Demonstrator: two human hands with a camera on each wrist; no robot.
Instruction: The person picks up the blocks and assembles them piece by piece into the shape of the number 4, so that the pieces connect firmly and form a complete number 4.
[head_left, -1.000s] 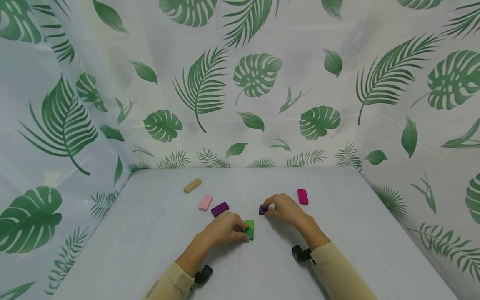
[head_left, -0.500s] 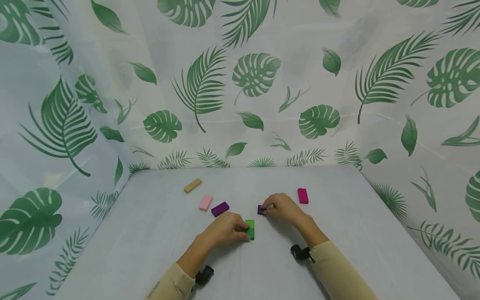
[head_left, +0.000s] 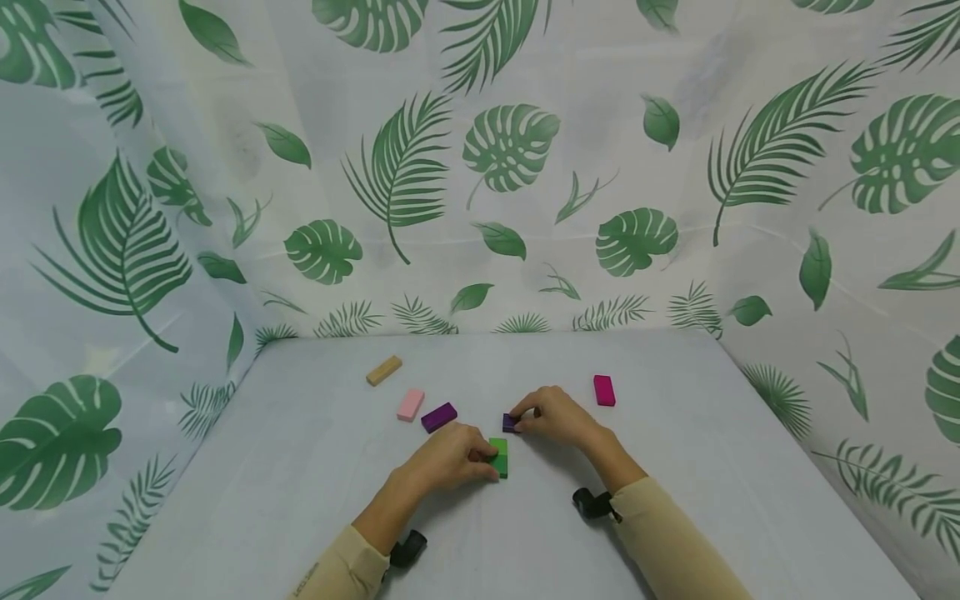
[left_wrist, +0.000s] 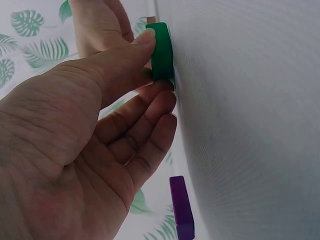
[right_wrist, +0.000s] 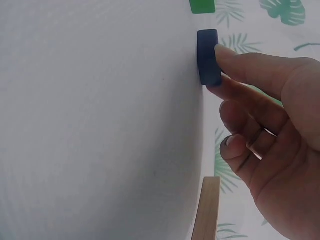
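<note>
On the white tabletop, my left hand [head_left: 450, 458] holds a green block [head_left: 498, 467] between thumb and fingers. A lighter green block [head_left: 498, 446] lies against its far side, partly behind the fingers. In the left wrist view the thumb presses the face of the green block [left_wrist: 162, 52]. My right hand [head_left: 558, 417] pinches a dark blue block [head_left: 509, 423] by thumb and index finger, low at the table, just beyond the green pair and apart from it. The right wrist view shows the blue block [right_wrist: 208, 57] standing near a green edge [right_wrist: 202, 6]; the other fingers curl loosely.
A purple block [head_left: 439, 417] lies just beyond my left hand, with a pink block [head_left: 410, 405] and a tan wooden block [head_left: 384, 370] farther back. To the right lies a magenta block [head_left: 604, 390]. A leaf-patterned curtain [head_left: 510, 167] surrounds the table [head_left: 675, 417].
My right hand has slid left with the dark blue block, bringing it closer to the green blocks. The left hand stays in place on the green block.
</note>
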